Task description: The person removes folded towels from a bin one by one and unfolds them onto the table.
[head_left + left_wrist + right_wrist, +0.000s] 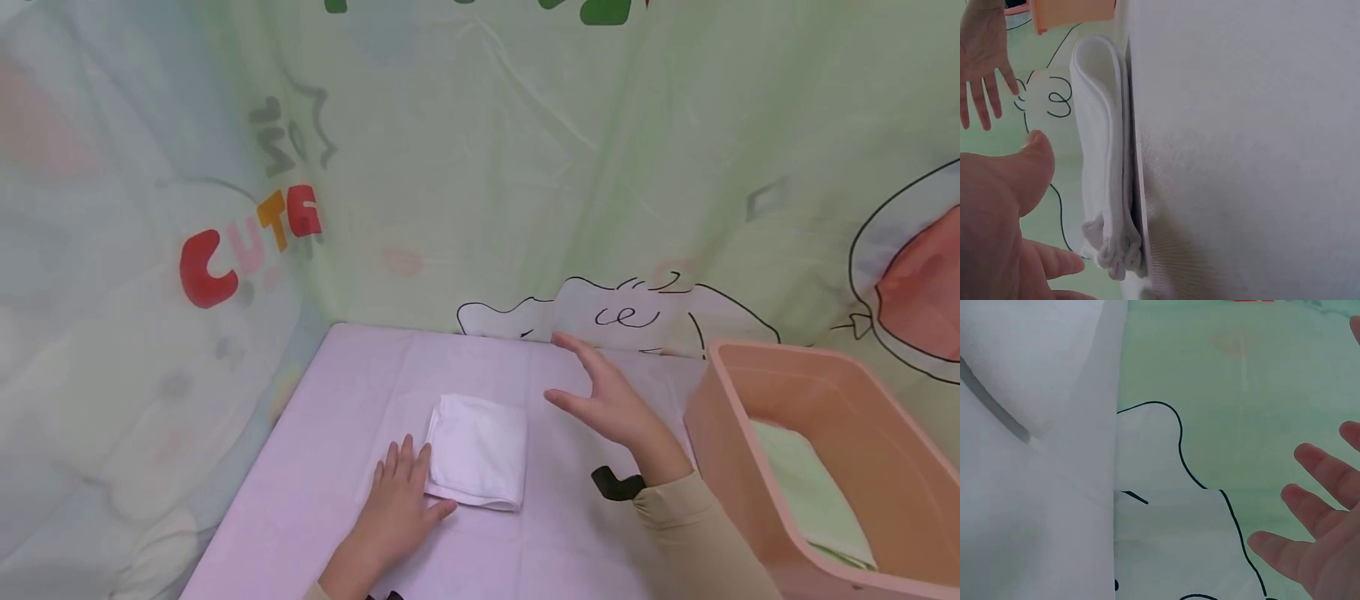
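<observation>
- Head view: moderately bright, with soft, diffuse light across the smooth pale-lilac worktop (360, 383); its source lies out of sight.
- Faint, soft-edged shadows fall toward the worktop's near edge — beside the bare left hand (393, 508) and below the beige fabric right sleeve (697, 525).
- Past the worktop's left edge, the bluish-white printed fabric wall (112, 317) looks hazy, its prints smeared.
- Wrist views: greyer and dimmer — the left one shows a soft brownish shadow on the worktop.

Peach bin (840, 425), green cloth (812, 493) inside, printed curtain (465, 183), lilac tabletop (360, 392)
</observation>
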The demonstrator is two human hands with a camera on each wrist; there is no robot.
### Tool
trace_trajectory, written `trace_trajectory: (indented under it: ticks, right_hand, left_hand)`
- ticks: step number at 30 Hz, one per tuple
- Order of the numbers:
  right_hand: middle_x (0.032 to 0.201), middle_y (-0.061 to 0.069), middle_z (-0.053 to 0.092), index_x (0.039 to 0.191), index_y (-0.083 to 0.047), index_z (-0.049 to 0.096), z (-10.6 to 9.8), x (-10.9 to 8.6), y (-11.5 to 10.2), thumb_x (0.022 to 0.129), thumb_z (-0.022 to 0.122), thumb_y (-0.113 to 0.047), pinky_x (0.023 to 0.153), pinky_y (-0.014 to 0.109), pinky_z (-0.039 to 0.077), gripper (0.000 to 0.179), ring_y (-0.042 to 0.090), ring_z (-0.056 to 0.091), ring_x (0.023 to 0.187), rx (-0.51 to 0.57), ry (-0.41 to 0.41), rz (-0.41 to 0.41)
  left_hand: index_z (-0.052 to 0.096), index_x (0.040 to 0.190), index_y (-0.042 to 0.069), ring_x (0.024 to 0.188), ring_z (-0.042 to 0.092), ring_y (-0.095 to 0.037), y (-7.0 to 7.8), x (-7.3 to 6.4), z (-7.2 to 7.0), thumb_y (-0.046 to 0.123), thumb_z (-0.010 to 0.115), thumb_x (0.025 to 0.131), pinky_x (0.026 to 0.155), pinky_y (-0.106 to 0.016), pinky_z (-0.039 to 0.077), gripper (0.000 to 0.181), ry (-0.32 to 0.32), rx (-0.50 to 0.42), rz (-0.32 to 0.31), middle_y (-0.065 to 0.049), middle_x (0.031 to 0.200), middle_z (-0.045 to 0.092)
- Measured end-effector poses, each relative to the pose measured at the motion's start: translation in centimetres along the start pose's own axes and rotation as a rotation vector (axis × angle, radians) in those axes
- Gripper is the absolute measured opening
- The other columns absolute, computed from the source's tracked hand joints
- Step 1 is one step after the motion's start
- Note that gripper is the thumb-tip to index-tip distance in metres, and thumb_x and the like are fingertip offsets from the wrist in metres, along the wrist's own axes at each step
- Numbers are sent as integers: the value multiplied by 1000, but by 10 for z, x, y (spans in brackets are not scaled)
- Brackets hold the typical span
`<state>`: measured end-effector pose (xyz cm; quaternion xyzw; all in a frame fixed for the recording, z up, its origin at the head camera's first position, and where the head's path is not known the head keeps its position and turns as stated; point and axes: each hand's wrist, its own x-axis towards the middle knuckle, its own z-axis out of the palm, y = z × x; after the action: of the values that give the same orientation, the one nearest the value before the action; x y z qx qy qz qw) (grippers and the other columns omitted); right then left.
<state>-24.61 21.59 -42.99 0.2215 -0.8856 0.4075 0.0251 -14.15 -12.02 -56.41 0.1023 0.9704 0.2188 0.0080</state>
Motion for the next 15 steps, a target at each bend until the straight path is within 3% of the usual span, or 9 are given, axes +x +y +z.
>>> trace_trajectory:
  ticks: [5,9,15]
  right_hand:
    - [172,6,42,168,-21,35,23,14,3,98,80,-31,129,67,28,83,37,33,163,0,-79,21]
    - [171,4,44,167,-23,37,40,24,2,98,79,-34,129,66,30,81,36,35,162,-1,-138,42]
    - [170,2,47,167,-23,40,67,39,4,99,77,-36,129,64,32,78,33,39,161,1,-211,60]
  left_hand:
    - [37,165,-1,162,19,-57,-3,-8,5,67,60,100,127,-74,23,97,10,15,-11,-35,173,23]
    - [38,164,-2,163,19,-57,-5,-12,6,67,61,100,127,-74,22,97,11,33,-21,-35,173,23]
    - [37,164,-4,163,16,-57,-4,-18,3,67,61,100,127,-75,21,99,-30,59,-40,-35,174,21]
